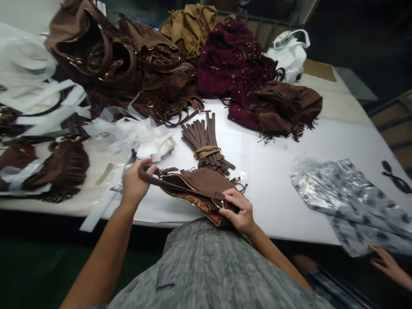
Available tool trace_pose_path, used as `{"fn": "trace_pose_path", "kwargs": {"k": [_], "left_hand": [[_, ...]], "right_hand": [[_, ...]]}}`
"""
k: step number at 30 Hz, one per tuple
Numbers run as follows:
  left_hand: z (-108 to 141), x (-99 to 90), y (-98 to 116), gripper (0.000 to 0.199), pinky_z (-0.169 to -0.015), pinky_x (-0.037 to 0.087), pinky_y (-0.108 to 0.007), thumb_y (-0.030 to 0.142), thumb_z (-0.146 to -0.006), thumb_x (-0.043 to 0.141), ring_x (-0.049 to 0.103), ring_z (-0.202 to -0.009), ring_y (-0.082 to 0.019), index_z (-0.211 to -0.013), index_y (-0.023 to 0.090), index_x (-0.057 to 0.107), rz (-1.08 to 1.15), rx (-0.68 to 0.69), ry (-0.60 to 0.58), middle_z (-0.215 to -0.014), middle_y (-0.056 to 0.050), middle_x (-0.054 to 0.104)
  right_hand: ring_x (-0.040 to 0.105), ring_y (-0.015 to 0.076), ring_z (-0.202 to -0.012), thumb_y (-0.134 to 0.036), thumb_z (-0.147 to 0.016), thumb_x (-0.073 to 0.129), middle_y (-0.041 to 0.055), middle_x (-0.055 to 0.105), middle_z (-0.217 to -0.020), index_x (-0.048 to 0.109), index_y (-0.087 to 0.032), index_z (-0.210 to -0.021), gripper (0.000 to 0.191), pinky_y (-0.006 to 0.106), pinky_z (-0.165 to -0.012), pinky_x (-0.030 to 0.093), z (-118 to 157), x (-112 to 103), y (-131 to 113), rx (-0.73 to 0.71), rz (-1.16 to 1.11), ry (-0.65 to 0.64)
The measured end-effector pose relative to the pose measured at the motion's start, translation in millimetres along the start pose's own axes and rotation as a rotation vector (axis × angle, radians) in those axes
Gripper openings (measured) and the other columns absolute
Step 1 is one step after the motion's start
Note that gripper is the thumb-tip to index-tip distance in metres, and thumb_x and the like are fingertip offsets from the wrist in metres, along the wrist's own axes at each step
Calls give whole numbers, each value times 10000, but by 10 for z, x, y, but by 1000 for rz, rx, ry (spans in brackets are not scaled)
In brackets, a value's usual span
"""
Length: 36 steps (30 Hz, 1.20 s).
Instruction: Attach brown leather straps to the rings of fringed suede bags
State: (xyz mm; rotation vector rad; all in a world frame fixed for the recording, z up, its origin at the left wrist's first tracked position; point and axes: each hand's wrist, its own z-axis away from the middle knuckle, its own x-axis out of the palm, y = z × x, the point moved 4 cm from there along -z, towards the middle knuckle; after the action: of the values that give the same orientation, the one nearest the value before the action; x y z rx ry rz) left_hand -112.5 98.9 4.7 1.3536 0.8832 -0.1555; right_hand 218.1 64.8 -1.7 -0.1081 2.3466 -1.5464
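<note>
A brown fringed handbag point(206, 179) lies at the table's near edge against my body, its gold zip open over a red patterned lining. My left hand point(137, 178) is closed around the left end of its brown strap. On the right, my right hand point(240, 210) pinches the bag's edge where the strap meets a metal ring, thumb on the near side. Just beyond the bag, a bundle of brown straps point(204, 139) is tied with a tan band.
Brown bags point(128, 64), a maroon bag point(222, 60) and a tan bag point(193, 30) crowd the far side. White wrapping scraps point(138, 133) lie left of the straps. At right, another person's hand point(388, 264) is by a printed plastic bag point(347, 193), with dark sunglasses-shaped pieces point(395, 178) beyond.
</note>
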Motion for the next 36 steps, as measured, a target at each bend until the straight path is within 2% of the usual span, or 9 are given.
{"fn": "trace_pose_path", "kwargs": {"k": [3,6,8,10,14,17,25,31,36], "left_hand": [[263,-15,340,512,-1005,431,-483,300,-841,657,518,-1205,-355,-1314,156,528,-227,368,263,-1289,-184,550],[660,160,733,593,-1053,392,-522,152,-835,659,472,-1270,-340,-1387,206,449,-299,904,403,-1357,-172,507],[866,401,916,508,-1043,407,-509,93,-860,609,552,-1199,-293,-1340,217,497,-316,1242,253,-1283,-137,586],[963,643,1014,414,-1002,435,-478,86,-897,548,605,-1125,-266,-1299,183,534,-355,1421,-8,-1212,-130,643],[929,861,1049,349,-810,518,-363,154,-935,495,659,-931,-218,-1278,102,532,-296,1358,-497,-1044,-133,694],[905,833,1014,309,-691,533,-274,143,-933,469,666,-819,-174,-1228,115,560,-244,1276,-650,-977,-102,696],[1097,870,904,406,-645,539,-360,61,-891,505,657,-712,-238,-1290,-14,505,-434,1494,-185,-973,-188,718],[1057,1049,751,504,-622,534,-348,86,-909,486,663,-700,-231,-1391,-38,405,-372,1565,-107,-975,-192,727],[1067,1196,678,534,-636,547,-340,71,-914,473,678,-704,-224,-1428,-6,351,-349,1504,-125,-977,-190,724]], "right_hand": [[613,205,-857,-313,-810,702,83,647,-926,687,-168,-946,199,362,-768,501,0,-37,97,75,-72,43],[597,193,-861,-348,-818,699,70,642,-905,704,-162,-901,204,347,-800,479,-15,-24,155,154,-153,21],[590,184,-848,-368,-824,695,62,640,-894,712,-162,-894,218,334,-799,470,-32,4,163,189,-206,-19],[589,181,-841,-383,-816,704,58,641,-890,716,-165,-891,231,324,-792,469,-42,33,152,201,-241,-55],[590,178,-822,-408,-783,733,53,635,-862,706,-163,-853,256,315,-785,476,-16,63,108,175,-223,-63],[581,167,-786,-430,-777,731,51,622,-850,694,-161,-863,284,300,-749,485,25,88,72,151,-163,-73],[584,158,-769,-425,-796,712,55,626,-840,684,-141,-863,294,289,-734,483,94,187,53,162,-113,-12],[558,144,-732,-408,-785,722,35,606,-789,662,-140,-760,276,275,-705,466,153,221,120,285,-127,54],[569,139,-716,-374,-794,715,24,620,-761,671,-142,-741,242,262,-691,470,193,213,201,414,-127,96]]}}
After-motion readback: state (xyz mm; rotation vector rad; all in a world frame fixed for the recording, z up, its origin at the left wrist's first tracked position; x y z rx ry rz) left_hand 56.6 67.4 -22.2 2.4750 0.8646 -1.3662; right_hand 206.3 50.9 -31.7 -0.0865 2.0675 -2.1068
